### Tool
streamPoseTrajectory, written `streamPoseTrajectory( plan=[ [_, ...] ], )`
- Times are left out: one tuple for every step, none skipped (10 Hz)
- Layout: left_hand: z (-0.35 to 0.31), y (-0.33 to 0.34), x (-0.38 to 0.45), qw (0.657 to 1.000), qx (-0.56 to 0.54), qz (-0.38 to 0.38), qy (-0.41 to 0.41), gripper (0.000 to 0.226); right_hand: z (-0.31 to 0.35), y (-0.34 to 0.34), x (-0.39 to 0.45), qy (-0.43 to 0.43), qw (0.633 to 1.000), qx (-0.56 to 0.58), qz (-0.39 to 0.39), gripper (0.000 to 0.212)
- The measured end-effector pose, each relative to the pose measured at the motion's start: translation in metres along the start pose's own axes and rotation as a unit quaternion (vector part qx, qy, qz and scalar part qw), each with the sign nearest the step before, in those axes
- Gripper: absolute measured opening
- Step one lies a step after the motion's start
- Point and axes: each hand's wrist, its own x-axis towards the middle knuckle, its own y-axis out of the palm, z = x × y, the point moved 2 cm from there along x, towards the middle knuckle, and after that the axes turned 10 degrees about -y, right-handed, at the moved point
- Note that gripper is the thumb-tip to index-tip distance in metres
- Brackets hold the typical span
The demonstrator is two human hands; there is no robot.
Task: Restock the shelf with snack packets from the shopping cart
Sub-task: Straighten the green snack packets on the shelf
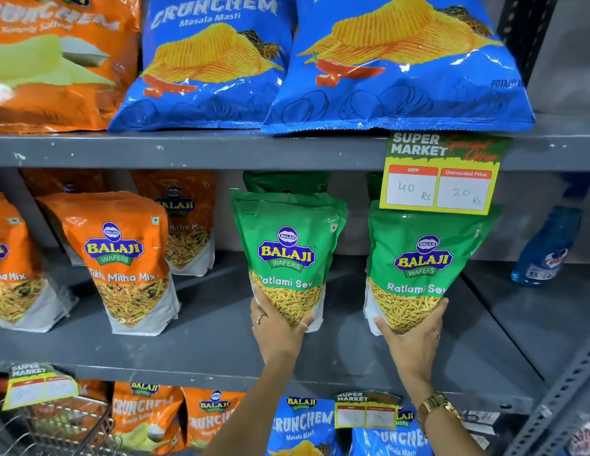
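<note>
- Both hands are raised to the middle grey metal shelf (pixel 201 343), each closed around the bottom of a green pouch.
- By the left hand (pixel 280 327) the lower end of the left green plastic "Ratlami Sev" stand-up pouch (pixel 287 251) is gripped, with the thumb on its left side and the fingers curled under its right side; rings are seen on that hand.
- By the right hand (pixel 414 337) the base of the right green "Ratlami Sev" pouch (pixel 422 261) is cupped, thumb at its left, fingers wrapped up its right side; a gold wristwatch (pixel 440 404) is worn on that wrist.
- Both pouches are held upright over the right half of the shelf, near its front edge, side by side but apart.
- More green pouches are partly seen behind them, towards the back of the shelf.
- Orange "Tikha Mitha Mix" pouches (pixel 122 258) are stood on the left half of the same shelf.
- A yellow-bordered "Super Market" price card (pixel 440 174) is hung from the front edge of the upper shelf, overlapping the top of the right pouch.
- Blue "Crunchem Masala Masti" chip bags (pixel 399 60) and an orange chip bag (pixel 56 60) are laid on the upper shelf.
- A blue plastic bottle (pixel 547 251) is stood at the far right, beyond the shelf's end.
- A wire shopping cart (pixel 56 429) is glimpsed at the lower left corner.
</note>
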Motion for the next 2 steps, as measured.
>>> streamPoseTrajectory(
  plan=[
    [-0.001,0.0,-0.004,0.999,0.023,0.019,-0.028,0.129,0.007,-0.003,-0.002,0.023,0.999,0.014,0.021,0.136],
    [0.012,-0.001,-0.006,0.999,0.022,0.027,-0.034,0.136,0.01,-0.006,-0.011,0.039,0.999,0.005,0.026,0.139]
  ],
)
